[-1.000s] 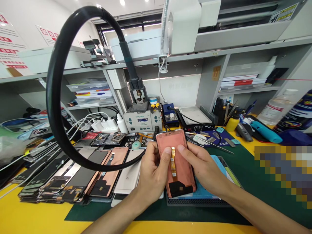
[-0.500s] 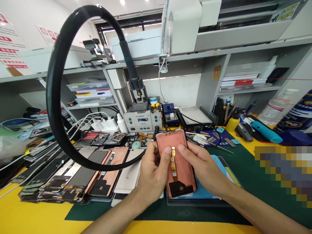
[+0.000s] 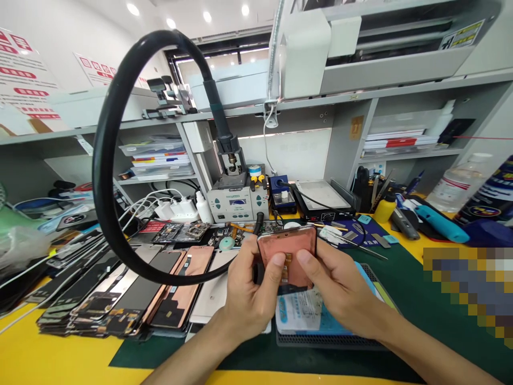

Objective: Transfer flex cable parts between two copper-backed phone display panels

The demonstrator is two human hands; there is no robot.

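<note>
Between my two hands is a phone screen (image 3: 296, 246), its copper-coloured back facing me and its top edge tipped toward the camera. A gold flex cable runs down its middle, partly under my thumbs. My left hand (image 3: 252, 278) is closed around the left edge, thumb pressed on the back. On the right edge, my right hand (image 3: 340, 283) grips in the same way. Below the screen lies a blue-and-white packet (image 3: 296, 315) on a black grid tray (image 3: 328, 340).
Stacked phone screens (image 3: 132, 294) cover the left side. A thick black hose (image 3: 105, 160) arches from the hot-air station (image 3: 238, 206). Behind my hands sit a soldering stand (image 3: 282, 195) and a heating plate (image 3: 324, 198). Bottles (image 3: 459, 182) and tweezers (image 3: 360, 243) are at right.
The phone screen has tilted from nearly face-on to steeply foreshortened, uncovering more of the packet below. Both hands keep their grip. The camera view has shifted slightly, tipping upward.
</note>
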